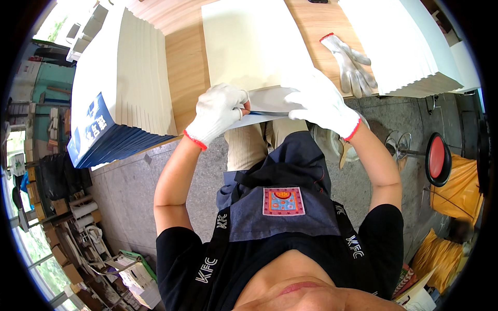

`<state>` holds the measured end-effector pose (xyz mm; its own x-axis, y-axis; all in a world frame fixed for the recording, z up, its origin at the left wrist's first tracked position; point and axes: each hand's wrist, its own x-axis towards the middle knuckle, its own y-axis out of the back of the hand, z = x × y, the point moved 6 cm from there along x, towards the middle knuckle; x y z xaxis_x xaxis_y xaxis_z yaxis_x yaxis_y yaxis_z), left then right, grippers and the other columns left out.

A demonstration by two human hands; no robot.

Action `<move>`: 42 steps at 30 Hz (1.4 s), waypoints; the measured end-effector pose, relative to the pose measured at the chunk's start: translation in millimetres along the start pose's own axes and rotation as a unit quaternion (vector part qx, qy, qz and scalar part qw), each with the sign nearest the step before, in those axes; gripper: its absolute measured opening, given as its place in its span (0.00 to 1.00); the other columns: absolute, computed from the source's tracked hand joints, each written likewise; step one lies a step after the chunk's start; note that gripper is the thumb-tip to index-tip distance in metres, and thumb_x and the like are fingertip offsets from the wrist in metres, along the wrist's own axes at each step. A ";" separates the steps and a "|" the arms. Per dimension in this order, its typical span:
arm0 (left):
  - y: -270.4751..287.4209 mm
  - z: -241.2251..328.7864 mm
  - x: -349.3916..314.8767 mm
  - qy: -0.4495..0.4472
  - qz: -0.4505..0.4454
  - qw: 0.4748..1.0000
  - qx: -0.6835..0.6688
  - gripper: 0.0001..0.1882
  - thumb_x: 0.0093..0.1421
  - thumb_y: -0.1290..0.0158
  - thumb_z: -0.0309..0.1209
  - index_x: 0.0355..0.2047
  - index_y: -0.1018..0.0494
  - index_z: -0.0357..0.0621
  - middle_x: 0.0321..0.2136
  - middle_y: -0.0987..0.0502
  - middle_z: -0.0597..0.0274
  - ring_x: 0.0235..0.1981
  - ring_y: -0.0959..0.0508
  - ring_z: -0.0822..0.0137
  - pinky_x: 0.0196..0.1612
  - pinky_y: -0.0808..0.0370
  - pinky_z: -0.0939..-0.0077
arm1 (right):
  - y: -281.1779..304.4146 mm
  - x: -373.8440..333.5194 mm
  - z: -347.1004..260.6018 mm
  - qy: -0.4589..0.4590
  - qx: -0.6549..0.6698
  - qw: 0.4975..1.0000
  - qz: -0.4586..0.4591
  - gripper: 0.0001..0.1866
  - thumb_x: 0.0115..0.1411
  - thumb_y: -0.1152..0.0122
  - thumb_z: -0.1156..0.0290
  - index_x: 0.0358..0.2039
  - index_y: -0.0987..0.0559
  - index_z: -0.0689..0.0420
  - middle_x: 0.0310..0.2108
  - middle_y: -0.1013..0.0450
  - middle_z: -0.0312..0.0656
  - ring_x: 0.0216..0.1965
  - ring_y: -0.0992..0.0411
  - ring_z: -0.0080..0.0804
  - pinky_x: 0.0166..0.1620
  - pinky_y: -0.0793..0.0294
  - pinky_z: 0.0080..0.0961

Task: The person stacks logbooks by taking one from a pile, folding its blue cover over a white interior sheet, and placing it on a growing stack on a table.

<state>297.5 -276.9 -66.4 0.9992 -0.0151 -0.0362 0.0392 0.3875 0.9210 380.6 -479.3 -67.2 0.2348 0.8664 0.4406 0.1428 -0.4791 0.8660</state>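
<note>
A large cream sheet [249, 41] lies on the wooden table in front of me. At its near edge, a white flap with a blue strip [267, 113] bends over the table's edge. My left hand [220, 109], in a white knit glove with bare fingertips showing, is closed in a pinch on this flap's left part. My right hand [324, 106], gloved the same way, lies with fingers stretched over the flap's right part and the sheet's near right corner. The flap's underside is hidden.
A tall stack of cream sheets with blue printed covers [140, 72] stands at the left, another pale stack [399, 46] at the right. A spare white glove [350, 65] lies beside the right stack. A red-and-black round stool [438, 159] stands on the floor to the right.
</note>
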 end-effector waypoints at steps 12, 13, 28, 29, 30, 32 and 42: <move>2.0 15.2 -11.5 -0.095 0.088 0.979 0.159 0.14 0.46 0.34 0.33 0.35 0.21 0.53 0.43 0.21 0.68 0.46 0.23 0.60 0.47 0.24 0.66 | 8.7 12.9 7.9 -0.038 0.048 0.998 0.003 0.11 0.60 0.41 0.58 0.30 0.17 0.50 0.48 0.22 0.35 0.54 0.30 0.39 0.59 0.34 0.38; 2.1 14.3 -14.0 -0.098 0.107 0.976 0.160 0.15 0.46 0.34 0.32 0.36 0.20 0.54 0.46 0.22 0.69 0.48 0.24 0.60 0.48 0.25 0.66 | 6.8 15.9 13.0 -0.040 0.023 0.999 0.002 0.12 0.61 0.41 0.56 0.32 0.17 0.50 0.47 0.22 0.36 0.53 0.29 0.39 0.59 0.33 0.37; 7.8 -62.6 44.3 0.171 -0.023 0.984 -0.051 0.17 0.60 0.43 0.49 0.36 0.17 0.50 0.24 0.20 0.60 0.28 0.20 0.60 0.36 0.26 0.67 | -20.4 67.3 98.8 -0.331 0.278 0.845 -0.314 0.44 0.50 0.36 0.30 0.56 0.21 0.52 0.50 0.22 0.47 0.51 0.25 0.35 0.54 0.26 0.27; 2.6 -71.4 48.9 0.135 0.015 0.988 -0.071 0.18 0.58 0.40 0.48 0.34 0.17 0.47 0.24 0.20 0.61 0.26 0.21 0.62 0.36 0.26 0.67 | -13.6 73.0 92.4 -0.272 0.117 0.884 -0.361 0.44 0.52 0.34 0.33 0.56 0.22 0.59 0.47 0.21 0.51 0.45 0.22 0.43 0.49 0.23 0.34; -1.3 -74.7 52.1 0.137 0.019 0.987 -0.086 0.18 0.57 0.38 0.48 0.34 0.17 0.46 0.24 0.20 0.61 0.27 0.21 0.64 0.36 0.26 0.68 | -16.4 68.9 101.4 -0.272 0.100 0.903 -0.318 0.42 0.51 0.34 0.33 0.52 0.21 0.58 0.43 0.21 0.49 0.42 0.23 0.40 0.46 0.24 0.33; -5.5 -77.6 55.9 0.146 0.026 0.982 -0.116 0.18 0.55 0.35 0.46 0.33 0.17 0.45 0.25 0.20 0.61 0.27 0.21 0.66 0.35 0.26 0.69 | -29.9 58.3 117.8 -0.266 0.065 0.933 -0.233 0.39 0.48 0.34 0.32 0.44 0.19 0.57 0.35 0.20 0.44 0.36 0.23 0.35 0.40 0.25 0.31; -9.3 -90.5 59.8 0.210 -0.033 0.971 -0.113 0.18 0.51 0.32 0.45 0.32 0.18 0.43 0.26 0.19 0.59 0.27 0.21 0.68 0.34 0.25 0.71 | -44.8 36.5 117.6 -0.260 0.067 0.960 -0.084 0.25 0.54 0.36 0.40 0.34 0.20 0.52 0.30 0.22 0.44 0.33 0.23 0.42 0.38 0.27 0.37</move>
<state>356.8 -198.0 -112.3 0.9045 0.3117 -0.2910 0.0547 0.5921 0.8040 495.9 -442.7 -117.7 0.6408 0.7624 0.0904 0.3347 -0.3834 0.8608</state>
